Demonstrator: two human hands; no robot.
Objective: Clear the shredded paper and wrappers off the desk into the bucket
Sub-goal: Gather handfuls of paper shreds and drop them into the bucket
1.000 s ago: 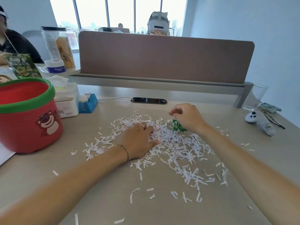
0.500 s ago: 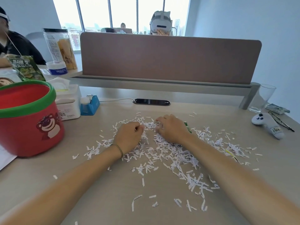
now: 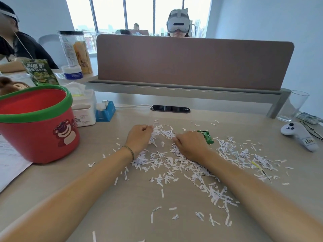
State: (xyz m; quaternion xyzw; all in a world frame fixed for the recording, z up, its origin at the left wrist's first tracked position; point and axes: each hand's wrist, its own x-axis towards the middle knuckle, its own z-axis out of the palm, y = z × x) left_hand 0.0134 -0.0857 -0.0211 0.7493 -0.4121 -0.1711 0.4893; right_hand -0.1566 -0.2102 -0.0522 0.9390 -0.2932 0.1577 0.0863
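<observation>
White shredded paper (image 3: 176, 165) lies scattered over the middle and right of the beige desk (image 3: 132, 206). My left hand (image 3: 139, 138) rests curled on the pile's far left part, with shreds bunched under its fingers. My right hand (image 3: 190, 145) is curled on the pile beside it, fingers closed around shreds. A green wrapper (image 3: 207, 136) lies just right of my right hand. A yellow scrap (image 3: 255, 163) sits among the shreds further right. The red bucket (image 3: 37, 130) with a green rim and a bear picture stands at the left, its inside looking bare.
A tissue box (image 3: 83, 109) and blue tape dispenser (image 3: 104, 111) stand behind the bucket. A glass (image 3: 291, 106), a white controller (image 3: 299, 136) and a small packet sit at the far right. A brown divider (image 3: 192, 62) closes the back; other people sit beyond. Paper sheets lie at the left edge.
Both hands came together at the far side of the pile and curled into the shreds. The right hand slid left, off the green wrapper.
</observation>
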